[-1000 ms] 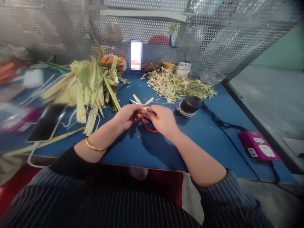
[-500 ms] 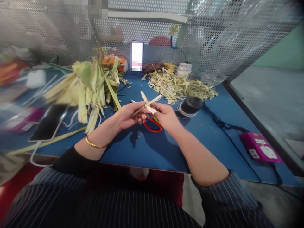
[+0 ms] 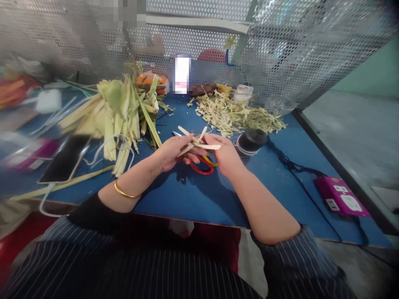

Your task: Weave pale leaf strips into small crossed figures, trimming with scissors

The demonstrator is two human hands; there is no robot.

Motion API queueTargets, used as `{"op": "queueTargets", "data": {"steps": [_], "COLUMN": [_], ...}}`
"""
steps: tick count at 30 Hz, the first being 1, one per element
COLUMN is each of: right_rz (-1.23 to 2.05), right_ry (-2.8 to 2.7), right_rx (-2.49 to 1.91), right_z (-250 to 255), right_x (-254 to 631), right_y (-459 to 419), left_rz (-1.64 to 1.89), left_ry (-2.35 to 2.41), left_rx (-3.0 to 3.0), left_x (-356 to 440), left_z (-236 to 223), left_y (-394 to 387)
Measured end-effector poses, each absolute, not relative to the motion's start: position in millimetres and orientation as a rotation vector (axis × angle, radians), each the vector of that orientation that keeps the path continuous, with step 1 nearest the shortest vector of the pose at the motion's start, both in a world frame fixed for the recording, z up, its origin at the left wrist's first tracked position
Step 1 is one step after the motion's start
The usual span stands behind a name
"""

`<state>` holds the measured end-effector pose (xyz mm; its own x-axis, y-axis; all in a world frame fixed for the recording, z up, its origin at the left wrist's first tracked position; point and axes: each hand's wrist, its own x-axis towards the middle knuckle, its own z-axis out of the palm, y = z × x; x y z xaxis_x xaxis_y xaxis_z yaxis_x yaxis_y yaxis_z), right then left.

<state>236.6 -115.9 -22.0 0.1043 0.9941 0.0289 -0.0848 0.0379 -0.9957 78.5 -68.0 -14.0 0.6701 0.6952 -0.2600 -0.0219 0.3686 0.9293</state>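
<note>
Between my two hands, above the blue table, is a small cross-shaped piece of pale folded husk strips (image 3: 196, 142), its ends pointing out several ways. My left hand (image 3: 174, 151) is closed on it from the left, thumb on top. My right hand (image 3: 225, 153) holds it from the right, with the fingers partly hidden behind the strips. Under the hands lies a pair of scissors with red and yellow handle loops (image 3: 202, 171). Right of my right hand stands a black spool of thread (image 3: 252, 141).
Corn husks (image 3: 112, 112) are heaped at the left and husk scraps (image 3: 230, 114) at the back right. A dark phone (image 3: 65, 158) on a white cable lies left. A lit phone (image 3: 182, 74) stands at the back. A purple power strip (image 3: 341, 195) with black cords sits right.
The husk piece has turned and tilted between my hands, so its strips now spread in a flatter cross. My right hand has shifted slightly right, and more of the yellow handle shows.
</note>
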Motion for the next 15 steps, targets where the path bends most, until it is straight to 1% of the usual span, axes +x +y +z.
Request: {"op": "queueTargets", "data": {"steps": [1,3,7,10,15], "right_rz": [1.202,1.2,0.982,0.889,0.723], "right_ry": [-1.027,-0.961,-0.974,-1.016,-1.282], "right_rx": [-1.125,-1.099,-1.203,-1.261,-1.348], "right_z": [-22,-23,-26,-27,-24], "right_x": [236,234,229,229,239], "right_y": [-116,-117,-118,-117,-114], "left_rz": [0.515,0.53,0.512,0.484,0.452], "left_ry": [0.735,0.761,0.808,0.83,0.827], "left_rx": [1.129,1.184,1.328,1.378,1.497], "left_x": [78,78,77,78,80], "left_z": [-14,-14,-16,-15,-13], "left_y": [-69,-70,-71,-72,-78]}}
